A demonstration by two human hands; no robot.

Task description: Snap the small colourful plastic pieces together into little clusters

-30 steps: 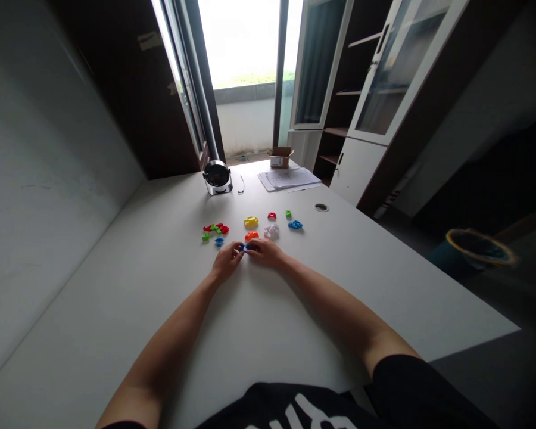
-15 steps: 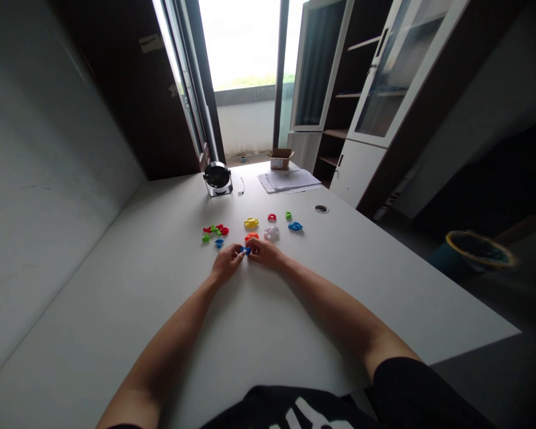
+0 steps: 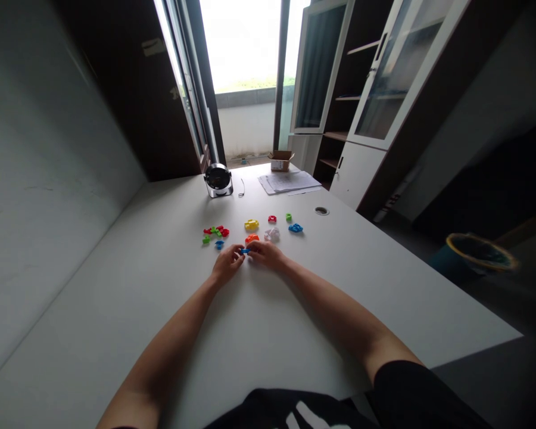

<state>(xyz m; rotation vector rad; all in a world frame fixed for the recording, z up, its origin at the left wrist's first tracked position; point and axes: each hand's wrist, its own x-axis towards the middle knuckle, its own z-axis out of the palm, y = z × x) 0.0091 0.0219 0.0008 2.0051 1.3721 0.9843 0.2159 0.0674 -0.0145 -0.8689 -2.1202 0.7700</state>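
Between my two hands is a small blue plastic piece (image 3: 245,251), gripped by the fingertips from both sides, just above the white table (image 3: 259,333). My left hand (image 3: 227,264) is closed on its left end, and my right hand (image 3: 268,254) pinches its right end. Fingers hide part of its shape. Right behind it lies an orange piece (image 3: 252,238), with a white piece (image 3: 272,234) to its right. Farther back are a yellow piece (image 3: 251,224), a red piece (image 3: 272,218), a green piece (image 3: 288,217) and a larger blue piece (image 3: 295,228).
Left of my hands sit a pile of red and green pieces (image 3: 216,230) and another blue piece (image 3: 219,244). A round black-and-silver device (image 3: 218,180), papers (image 3: 290,182) and an open cardboard box (image 3: 281,161) stand at the back. A cable hole (image 3: 321,211) is at right.
The blue piece appears slightly turned between my fingertips, looking flatter now. Both hands stay in nearly the same place; the other pieces have not moved.
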